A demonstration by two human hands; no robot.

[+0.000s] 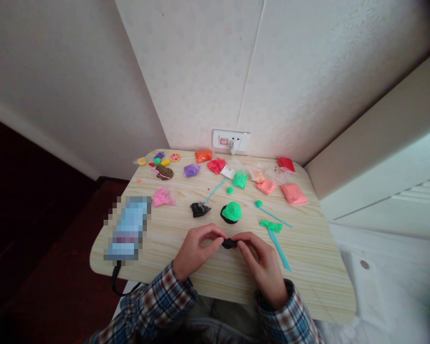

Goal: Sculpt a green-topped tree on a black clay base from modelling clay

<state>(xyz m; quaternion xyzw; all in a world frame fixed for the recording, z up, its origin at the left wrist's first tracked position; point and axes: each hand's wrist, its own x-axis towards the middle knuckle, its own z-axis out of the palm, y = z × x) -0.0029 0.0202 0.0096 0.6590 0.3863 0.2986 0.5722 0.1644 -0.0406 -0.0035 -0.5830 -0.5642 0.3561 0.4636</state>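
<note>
Left hand and right hand pinch black clay lump; at twelve o'clock, crinkled clear bag contains green clay.

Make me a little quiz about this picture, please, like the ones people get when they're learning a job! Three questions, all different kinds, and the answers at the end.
1. True or false: the left hand and the right hand are both touching the same small black piece.

2. What colour is the rounded lump sitting on the dark base?
A) purple
B) green
C) orange

3. Fill the gap: seen from the person's seat, the pink packet lies to the ____ of the black packet.

Key: 1. True. 2. B, green. 3. left.
</note>
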